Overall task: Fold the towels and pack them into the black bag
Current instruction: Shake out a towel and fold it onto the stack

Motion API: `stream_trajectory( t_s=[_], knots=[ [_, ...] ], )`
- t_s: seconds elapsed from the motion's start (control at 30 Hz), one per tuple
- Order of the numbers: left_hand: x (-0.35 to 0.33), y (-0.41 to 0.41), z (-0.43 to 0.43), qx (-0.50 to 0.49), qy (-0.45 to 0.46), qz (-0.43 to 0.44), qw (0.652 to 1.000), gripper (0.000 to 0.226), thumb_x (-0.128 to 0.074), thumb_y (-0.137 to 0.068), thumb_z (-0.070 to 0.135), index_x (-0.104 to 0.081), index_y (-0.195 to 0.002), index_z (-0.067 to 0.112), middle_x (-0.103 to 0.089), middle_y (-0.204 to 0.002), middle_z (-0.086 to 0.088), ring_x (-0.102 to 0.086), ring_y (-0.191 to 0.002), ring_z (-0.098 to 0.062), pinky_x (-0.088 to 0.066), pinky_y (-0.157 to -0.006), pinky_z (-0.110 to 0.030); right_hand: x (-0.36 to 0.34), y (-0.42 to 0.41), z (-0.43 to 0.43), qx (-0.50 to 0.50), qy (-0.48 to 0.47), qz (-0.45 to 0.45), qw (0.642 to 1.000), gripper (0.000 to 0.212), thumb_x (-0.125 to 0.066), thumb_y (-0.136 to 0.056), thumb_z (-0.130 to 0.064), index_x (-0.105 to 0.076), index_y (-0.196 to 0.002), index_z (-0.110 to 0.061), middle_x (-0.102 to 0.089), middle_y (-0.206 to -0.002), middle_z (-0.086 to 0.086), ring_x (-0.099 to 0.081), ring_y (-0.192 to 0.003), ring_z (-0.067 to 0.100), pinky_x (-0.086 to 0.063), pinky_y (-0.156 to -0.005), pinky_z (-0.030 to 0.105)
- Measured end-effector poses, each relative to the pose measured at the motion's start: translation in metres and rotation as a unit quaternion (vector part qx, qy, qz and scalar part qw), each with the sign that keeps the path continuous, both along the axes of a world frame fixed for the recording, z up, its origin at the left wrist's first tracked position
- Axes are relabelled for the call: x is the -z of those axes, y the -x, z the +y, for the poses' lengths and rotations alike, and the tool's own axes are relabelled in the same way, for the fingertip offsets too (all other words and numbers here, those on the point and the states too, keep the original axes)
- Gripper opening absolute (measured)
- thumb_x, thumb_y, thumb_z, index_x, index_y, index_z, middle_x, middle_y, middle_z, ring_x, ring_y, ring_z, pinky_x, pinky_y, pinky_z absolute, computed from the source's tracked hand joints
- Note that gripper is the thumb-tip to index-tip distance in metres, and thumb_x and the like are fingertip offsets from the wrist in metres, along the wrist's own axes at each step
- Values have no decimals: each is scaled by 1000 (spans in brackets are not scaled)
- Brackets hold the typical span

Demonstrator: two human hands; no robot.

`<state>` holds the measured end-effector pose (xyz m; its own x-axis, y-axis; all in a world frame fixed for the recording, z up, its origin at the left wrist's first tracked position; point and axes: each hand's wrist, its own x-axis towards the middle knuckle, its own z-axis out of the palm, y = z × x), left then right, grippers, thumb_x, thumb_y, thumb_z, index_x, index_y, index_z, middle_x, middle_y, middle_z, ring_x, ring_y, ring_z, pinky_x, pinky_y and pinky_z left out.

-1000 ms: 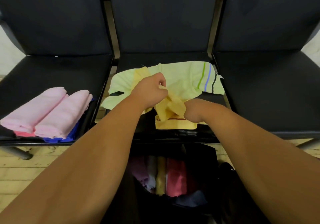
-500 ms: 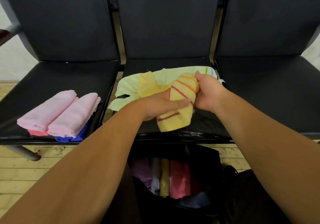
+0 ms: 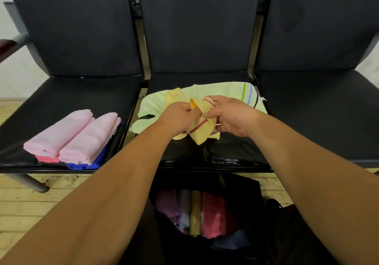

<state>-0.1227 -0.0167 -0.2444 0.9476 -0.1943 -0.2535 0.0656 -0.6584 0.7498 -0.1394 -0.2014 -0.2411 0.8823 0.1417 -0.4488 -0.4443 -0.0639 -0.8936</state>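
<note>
A pale wall (image 3: 14, 74) shows at the far left, with a brown armrest (image 3: 6, 44) cut off by the frame edge and a light plank floor (image 3: 30, 203) below. Three joined black seats fill the width. At the front edge of the left seat (image 3: 61, 98) lie two folded pink towels (image 3: 75, 135) side by side, the left one on a red towel (image 3: 47, 159) and the right one on a blue towel (image 3: 86, 165), of which only the ends show.

On the middle seat (image 3: 184, 154) a pale green towel (image 3: 221, 90) lies spread toward the back. Above it the left hand (image 3: 176, 119) and the right hand (image 3: 231, 115) both pinch a crumpled yellow towel (image 3: 202, 130) with red stripes, fingers curled into the cloth, the two hands close together. The right seat (image 3: 317, 111) is dark and glossy.

On the floor under the middle seat's front edge, the black bag (image 3: 244, 187) stands open, with folded towels (image 3: 211, 215) packed upright in a row: purple, grey, yellow, pink. The forearms cover the bag's left rim, and its dark right side is hard to make out.
</note>
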Motion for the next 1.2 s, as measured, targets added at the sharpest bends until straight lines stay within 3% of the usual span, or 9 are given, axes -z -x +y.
stream_trajectory(
  t_s=[0.13, 0.27, 0.47, 0.57, 0.7, 0.8, 0.9, 0.97, 1.2],
  knots=[
    [-5, -1, 4, -4, 27, -22, 999, 39, -61, -102, 51, -60, -81, 18, -60, -83, -2, -57, -79, -17, -44, -71, -32, 2, 2, 8, 15, 190, -49, 981, 28, -59, -100, -21, -67, -126, -25, -75, -113, 6, -74, -103, 27, -63, -93, 52],
    [-11, 0, 8, -40, 140, 14, 989, 25, -63, -100, 43, -64, -91, 19, -69, -101, 0, -65, -97, -16, -51, -83, -37, -7, 4, 14, 4, 304, -100, 947, 26, -42, -108, -24, -63, -121, -16, -66, -106, 6, -62, -88, 18, -51, -66, 30],
    [-17, -1, 18, -144, 253, -47, 955, 20, -67, -97, 34, -57, -85, 21, -63, -85, -4, -62, -84, -18, -53, -72, -36, -14, 4, 10, -31, 370, -165, 914, 24, -56, -105, -37, -63, -98, -16, -66, -90, 5, -61, -71, 17, -46, -59, 31],
    [-18, -1, 26, -175, 220, -92, 955, 26, -73, -94, 45, -63, -90, 21, -74, -95, -6, -72, -90, -21, -61, -75, -40, -10, 8, 5, -57, 385, -181, 903, 33, -71, -96, -51, -69, -93, -18, -68, -87, 1, -65, -82, 18, -50, -67, 34],
    [-18, -2, 40, -188, 175, -155, 954, 26, -79, -91, 39, -66, -89, 17, -66, -85, -3, -64, -77, -18, -59, -68, -35, -6, 11, -7, -10, 425, -202, 882, 41, -59, -104, -46, -60, -76, -16, -57, -80, 2, -57, -77, 21, -44, -65, 35],
    [-19, 0, 53, -188, 152, -158, 958, 27, -82, -89, 36, -69, -92, 12, -60, -80, -3, -55, -74, -15, -54, -69, -34, -13, 17, -13, 0, 421, -197, 885, 37, -50, -108, -40, -63, -85, -14, -61, -85, 3, -60, -83, 23, -47, -68, 36],
    [-21, 8, 63, -173, 136, -149, 964, 27, -84, -89, 38, -72, -94, 15, -61, -80, -6, -58, -74, -18, -54, -69, -36, -16, 25, -16, 32, 414, -201, 887, 26, -50, -108, -32, -68, -121, -18, -69, -108, 4, -67, -93, 24, -58, -79, 40],
    [-20, 12, 70, -174, 115, -146, 967, 19, -81, -94, 36, -73, -103, 21, -68, -92, -10, -61, -76, -19, -56, -66, -33, -16, 32, -16, 84, 387, -201, 896, 29, -55, -105, -29, -59, -134, -25, -66, -110, 1, -67, -86, 19, -58, -71, 36],
    [-27, 30, 98, -196, 69, -147, 967, 18, -65, -107, 27, -73, -122, 28, -70, -111, 7, -67, -99, -14, -51, -65, -21, -22, 59, -11, 89, 368, -201, 904, 21, -56, -102, -19, -54, -122, -25, -68, -104, 5, -68, -88, 25, -58, -73, 43]
  ],
)
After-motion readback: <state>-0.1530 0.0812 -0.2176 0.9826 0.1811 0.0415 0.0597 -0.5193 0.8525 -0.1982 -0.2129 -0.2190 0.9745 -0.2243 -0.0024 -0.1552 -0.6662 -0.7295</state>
